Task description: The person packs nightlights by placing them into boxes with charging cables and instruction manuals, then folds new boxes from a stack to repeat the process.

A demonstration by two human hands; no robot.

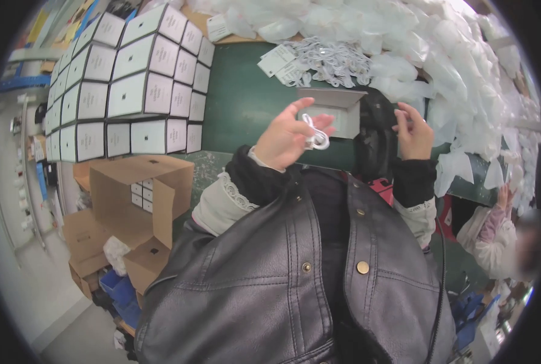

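My left hand (285, 138) is in front of the table's middle, holding a coiled white cable (316, 134) at its fingers. Just beyond it, a small white box (347, 121) stands with its flap raised. My right hand (415, 134) is to the right of that box, its fingers bent with a gap to the thumb; I see nothing in it. Between the box and my right hand lies a black item (376, 130), perhaps a bag. A heap of coiled white cables (334, 60) and some white cards (276, 63) lie behind the box.
White boxes (138, 91) are stacked high at left on the green table (240, 91). Below them an open cardboard carton (116, 188) holds more white boxes. Clear plastic bags (452, 67) pile up at back and right. Another person (492, 236) works at far right.
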